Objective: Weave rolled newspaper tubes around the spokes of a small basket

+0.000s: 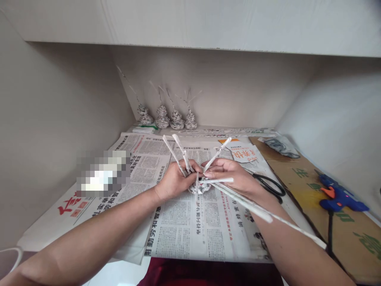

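Both my hands meet over the newspaper-covered desk around a small woven paper piece (200,187) made of rolled newspaper tubes. My left hand (175,179) grips its left side, with several upright tubes (176,153) sticking up between the fingers. On the right side my right hand (230,174) pinches a tube, and a long paper tube (268,216) trails from under it toward the lower right. The lower part of the woven piece is hidden by my fingers.
Several finished woven paper cones (169,117) stand against the back wall. Black scissors (272,186) lie right of my right hand. A blue hot glue gun (337,196) rests on the cardboard sheet (300,178) at right. Spread newspapers (190,226) cover the desk; loose tubes (232,131) lie at the back.
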Demonstrator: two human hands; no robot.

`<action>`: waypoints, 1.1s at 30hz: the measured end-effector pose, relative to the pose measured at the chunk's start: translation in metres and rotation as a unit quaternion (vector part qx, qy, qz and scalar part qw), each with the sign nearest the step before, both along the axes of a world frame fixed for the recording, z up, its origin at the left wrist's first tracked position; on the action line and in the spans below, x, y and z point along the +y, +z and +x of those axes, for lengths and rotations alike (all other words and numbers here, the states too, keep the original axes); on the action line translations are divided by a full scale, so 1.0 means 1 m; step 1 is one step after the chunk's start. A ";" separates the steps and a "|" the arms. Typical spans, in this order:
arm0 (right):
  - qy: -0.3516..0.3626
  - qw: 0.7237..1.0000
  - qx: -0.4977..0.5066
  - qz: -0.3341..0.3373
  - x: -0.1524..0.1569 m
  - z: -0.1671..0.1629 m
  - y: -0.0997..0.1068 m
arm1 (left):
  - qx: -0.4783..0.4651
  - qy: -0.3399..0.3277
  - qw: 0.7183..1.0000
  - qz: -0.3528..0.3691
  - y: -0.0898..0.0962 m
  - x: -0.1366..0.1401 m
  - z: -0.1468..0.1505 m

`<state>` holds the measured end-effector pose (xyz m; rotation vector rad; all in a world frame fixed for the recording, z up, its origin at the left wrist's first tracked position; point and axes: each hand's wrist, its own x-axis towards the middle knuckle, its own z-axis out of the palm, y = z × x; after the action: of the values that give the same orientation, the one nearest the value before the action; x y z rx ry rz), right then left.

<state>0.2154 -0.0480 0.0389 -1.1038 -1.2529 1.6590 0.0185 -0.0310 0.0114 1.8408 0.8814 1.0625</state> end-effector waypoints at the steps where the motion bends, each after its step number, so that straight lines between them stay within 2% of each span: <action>1: 0.002 1.000 0.008 -0.003 0.001 0.001 -0.002 | 0.002 -0.001 1.000 -0.005 0.002 0.000 0.000; 5: 0.016 0.999 0.037 -0.006 0.003 0.002 -0.010 | 0.033 0.003 0.999 -0.013 0.008 0.000 -0.001; 9: 0.013 0.999 0.029 0.005 0.003 0.002 -0.013 | 0.023 0.010 0.999 -0.028 0.004 -0.001 -0.002; 15: 0.039 0.999 0.024 -0.008 0.008 0.003 -0.012 | 0.036 -0.004 0.999 -0.031 0.003 0.001 -0.004; 21: 0.053 0.997 0.044 -0.031 0.007 0.004 -0.007 | 0.054 0.016 0.998 -0.017 0.008 0.001 -0.003; 28: 0.058 0.998 0.019 -0.029 0.003 0.005 -0.001 | 0.002 0.006 0.997 -0.083 0.008 -0.001 -0.001; 33: 0.024 0.999 -0.012 -0.019 0.006 0.003 -0.006 | -0.022 -0.001 0.994 -0.109 0.013 0.000 -0.002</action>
<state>0.2184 -0.0419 0.0333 -1.1269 -1.2760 1.7168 0.0170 -0.0306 0.0240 1.6303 0.9305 0.9618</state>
